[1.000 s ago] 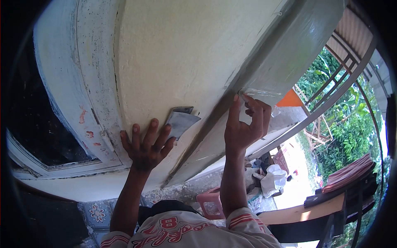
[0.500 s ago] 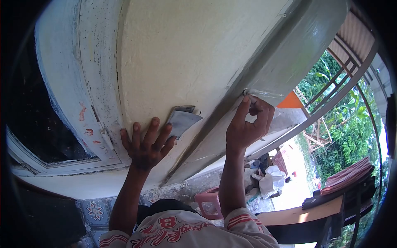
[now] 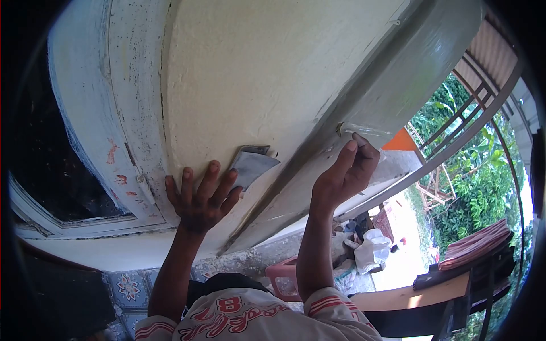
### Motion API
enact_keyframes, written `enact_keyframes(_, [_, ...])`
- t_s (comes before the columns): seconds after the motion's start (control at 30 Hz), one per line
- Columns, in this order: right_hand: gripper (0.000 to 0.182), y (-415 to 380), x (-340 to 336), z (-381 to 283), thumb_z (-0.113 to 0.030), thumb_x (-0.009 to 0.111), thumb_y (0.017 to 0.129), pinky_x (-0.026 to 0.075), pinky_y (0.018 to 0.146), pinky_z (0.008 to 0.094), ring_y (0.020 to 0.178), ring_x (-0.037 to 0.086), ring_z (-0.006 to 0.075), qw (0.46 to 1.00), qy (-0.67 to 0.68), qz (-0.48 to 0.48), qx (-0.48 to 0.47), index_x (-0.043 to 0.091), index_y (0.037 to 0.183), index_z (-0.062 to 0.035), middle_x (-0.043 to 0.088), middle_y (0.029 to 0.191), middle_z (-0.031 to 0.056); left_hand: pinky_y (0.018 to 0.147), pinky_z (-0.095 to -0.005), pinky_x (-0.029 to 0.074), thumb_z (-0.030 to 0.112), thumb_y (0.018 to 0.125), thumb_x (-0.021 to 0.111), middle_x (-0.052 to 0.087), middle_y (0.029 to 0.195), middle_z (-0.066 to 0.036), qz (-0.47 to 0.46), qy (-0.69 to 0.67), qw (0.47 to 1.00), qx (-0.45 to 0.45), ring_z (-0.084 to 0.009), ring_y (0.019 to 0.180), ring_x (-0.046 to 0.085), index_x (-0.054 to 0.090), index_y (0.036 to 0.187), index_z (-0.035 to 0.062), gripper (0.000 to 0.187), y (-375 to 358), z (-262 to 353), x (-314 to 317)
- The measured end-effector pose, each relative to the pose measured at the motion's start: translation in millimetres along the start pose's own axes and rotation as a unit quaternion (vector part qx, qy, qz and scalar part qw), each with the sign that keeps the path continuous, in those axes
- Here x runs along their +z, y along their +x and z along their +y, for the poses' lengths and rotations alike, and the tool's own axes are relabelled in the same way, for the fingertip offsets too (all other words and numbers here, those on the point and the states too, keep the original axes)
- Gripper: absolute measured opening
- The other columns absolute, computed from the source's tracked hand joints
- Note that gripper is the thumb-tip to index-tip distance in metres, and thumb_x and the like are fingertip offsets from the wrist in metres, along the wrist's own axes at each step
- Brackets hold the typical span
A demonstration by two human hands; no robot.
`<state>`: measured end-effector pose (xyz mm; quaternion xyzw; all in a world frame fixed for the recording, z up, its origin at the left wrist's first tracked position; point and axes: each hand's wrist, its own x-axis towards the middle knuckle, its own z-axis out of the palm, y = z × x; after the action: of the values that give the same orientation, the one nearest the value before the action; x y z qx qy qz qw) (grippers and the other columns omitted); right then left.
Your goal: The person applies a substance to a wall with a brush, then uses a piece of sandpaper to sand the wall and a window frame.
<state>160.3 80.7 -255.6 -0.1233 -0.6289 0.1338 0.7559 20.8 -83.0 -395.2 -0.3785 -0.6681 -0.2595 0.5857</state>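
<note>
Right hand is sliding down off the grey trim, fingers curling half shut on nothing I can see, just below the clear tape, while left hand is staying flat, pinning the sandpaper left of the trim.

— what's over on the left there?
— a dark window in a worn white frame, flecked with black and a few red marks.
— and lower down?
— patterned floor tiles, a pink plastic stool, and a white bag just to its right.
— far right?
— a wooden table, striped cloth lying above it, and green leafy plants behind a railing.
</note>
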Motion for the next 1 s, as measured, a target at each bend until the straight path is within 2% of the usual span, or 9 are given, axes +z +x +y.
enact_keyframes(0.03, [0.010, 0.2, -1.0, -2.3, -0.008, 0.065, 0.095, 0.041, 0.068, 0.0284, 0.076, 0.049, 0.0131, 1.000, -0.022, -0.009, -0.004, 0.061, 0.102, -0.0022, 0.057, 0.095, 0.0063, 0.118, -0.0673, 0.016, 0.056, 0.094, 0.060, 0.046, 0.152, -0.006, 0.000, 0.001, 1.000, 0.014, -0.0403, 0.148, 0.025, 0.052, 0.145, 0.0310, 0.057, 0.9, -0.8, -0.5])
enact_keyframes(0.1, [0.013, 1.4, -1.4, -5.9, -0.009, 0.068, 0.094, 0.041, 0.067, 0.0289, 0.076, 0.049, 0.0140, 0.999, -0.046, -0.017, -0.008, 0.061, 0.102, -0.0023, 0.058, 0.095, 0.0067, 0.118, -0.0672, 0.016, 0.056, 0.094, 0.060, 0.046, 0.152, -0.006, 0.001, 0.002, 1.000, 0.014, -0.0402, 0.148, 0.026, 0.052, 0.145, 0.0311, 0.057, 1.4, -0.7, -0.5])
enact_keyframes(0.17, [0.017, 3.3, 1.1, -8.4, -0.009, 0.073, 0.089, 0.041, 0.065, 0.0301, 0.077, 0.052, 0.0155, 0.992, -0.099, -0.030, -0.065, 0.062, 0.101, -0.0028, 0.059, 0.096, 0.0078, 0.118, -0.0671, 0.017, 0.056, 0.094, 0.060, 0.046, 0.152, -0.006, 0.003, 0.003, 1.000, 0.013, -0.0402, 0.148, 0.026, 0.052, 0.146, 0.0312, 0.058, 1.5, -0.3, -0.3])
enact_keyframes(0.3, [0.016, 6.7, 2.5, -10.7, -0.006, 0.074, 0.087, 0.042, 0.065, 0.0309, 0.079, 0.054, 0.0165, 0.986, -0.133, -0.045, -0.085, 0.063, 0.099, -0.0037, 0.060, 0.097, 0.0088, 0.118, -0.0669, 0.017, 0.056, 0.094, 0.060, 0.047, 0.151, -0.006, 0.003, 0.001, 1.000, 0.012, -0.0402, 0.148, 0.026, 0.053, 0.145, 0.0311, 0.057, 1.3, -0.4, -0.7])
enact_keyframes(0.6, [0.007, 4.5, 0.2, -8.0, -0.004, 0.068, 0.092, 0.043, 0.067, 0.0293, 0.075, 0.051, 0.0148, 0.996, -0.080, -0.041, -0.018, 0.062, 0.095, -0.0023, 0.058, 0.091, 0.0063, 0.118, -0.0671, 0.017, 0.056, 0.094, 0.060, 0.047, 0.151, -0.006, 0.006, -0.004, 1.000, 0.011, -0.0399, 0.148, 0.026, 0.056, 0.142, 0.0306, 0.055, 1.5, -0.8, -0.1])
enact_keyframes(0.67, [0.005, 3.5, 0.0, -7.6, -0.004, 0.066, 0.093, 0.042, 0.068, 0.0279, 0.074, 0.049, 0.0125, 0.998, -0.043, -0.025, 0.039, 0.061, 0.093, -0.0028, 0.057, 0.090, 0.0046, 0.118, -0.0670, 0.017, 0.056, 0.094, 0.060, 0.047, 0.151, -0.005, 0.007, -0.005, 1.000, 0.011, -0.0398, 0.148, 0.026, 0.056, 0.141, 0.0305, 0.054, 1.3, -0.5, -0.4])
enact_keyframes(1.0, [0.005, 0.4, 2.2, -4.7, -0.006, 0.064, 0.096, 0.041, 0.071, 0.0258, 0.075, 0.048, 0.0097, 0.998, -0.002, -0.010, 0.068, 0.060, 0.095, -0.0033, 0.056, 0.091, 0.0022, 0.118, -0.0668, 0.017, 0.055, 0.094, 0.060, 0.047, 0.151, -0.005, 0.005, -0.006, 1.000, 0.008, -0.0396, 0.148, 0.027, 0.057, 0.141, 0.0313, 0.053, 1.0, -0.4, -0.6])
